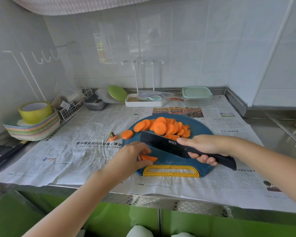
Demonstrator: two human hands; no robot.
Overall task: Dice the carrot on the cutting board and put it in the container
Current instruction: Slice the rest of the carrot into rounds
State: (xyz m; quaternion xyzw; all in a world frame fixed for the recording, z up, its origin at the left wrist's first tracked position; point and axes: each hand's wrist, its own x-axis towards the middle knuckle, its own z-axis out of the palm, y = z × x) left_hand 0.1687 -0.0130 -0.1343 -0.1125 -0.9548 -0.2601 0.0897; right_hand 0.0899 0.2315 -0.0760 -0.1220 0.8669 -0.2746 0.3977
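- Pastel stack of plates, far left on the counter, with a yellow-green tape roll standing on top.
- White wire basket just beside the stack; grey metal trays behind it by the wall.
- Newspaper spread over the counter, under everything that follows.
- Carrot top, one stub with its stalk end, on the paper just left of the board.
- My left hand, fingers curled, pinching a carrot piece at the board's near left edge.
- Blue cutting board, rounded, with a yellow handle on the near side.
- Carrot slices, round coins heaped and overlapping on the far half of the board; one coin lies apart at the left rim.
- Black knife, blade tilted across the board between the heap and the held piece. I cannot tell whether its edge touches the board.
- My right hand, wrapped round the knife handle, forefinger laid along the blade's side.
- Clear container with a mint lid on it, at the back right near the wall, well apart from the board.
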